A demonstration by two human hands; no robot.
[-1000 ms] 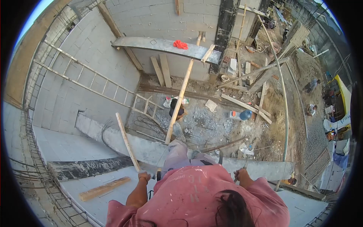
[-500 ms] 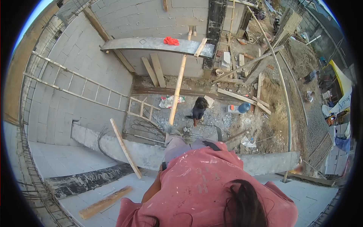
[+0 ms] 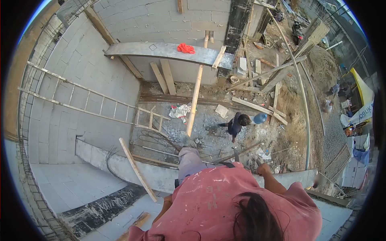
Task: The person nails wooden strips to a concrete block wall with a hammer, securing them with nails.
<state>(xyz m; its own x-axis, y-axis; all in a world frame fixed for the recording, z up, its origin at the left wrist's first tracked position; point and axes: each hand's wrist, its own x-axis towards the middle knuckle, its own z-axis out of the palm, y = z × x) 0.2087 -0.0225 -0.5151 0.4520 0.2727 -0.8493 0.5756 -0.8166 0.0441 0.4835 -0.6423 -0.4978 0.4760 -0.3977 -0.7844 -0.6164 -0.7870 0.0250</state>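
Note:
My right hand (image 3: 263,169) is out in front of my red shirt (image 3: 225,193), above the grey concrete beam (image 3: 293,176). Its fingers look curled closed; whatever they hold, if anything, I cannot make out. Low beside my shirt, my left hand (image 3: 168,198) shows only in part, its fingers hidden. It is near the lower end of a leaning wooden plank (image 3: 137,169). My leg (image 3: 191,160) in greyish trousers reaches over the beam, the foot near a bamboo pole (image 3: 195,98).
Far below, a person in dark clothes (image 3: 235,126) bends by a blue water jug (image 3: 260,118). A ladder (image 3: 86,92) leans along the block wall (image 3: 72,116). A second beam (image 3: 152,49) carries a red cloth (image 3: 185,48). Planks (image 3: 257,105) lie on the rubble ground.
My right hand has come into view over the beam, and part of my left hand shows beside my shirt. The person below has moved right, toward the jug. My view has shifted slightly.

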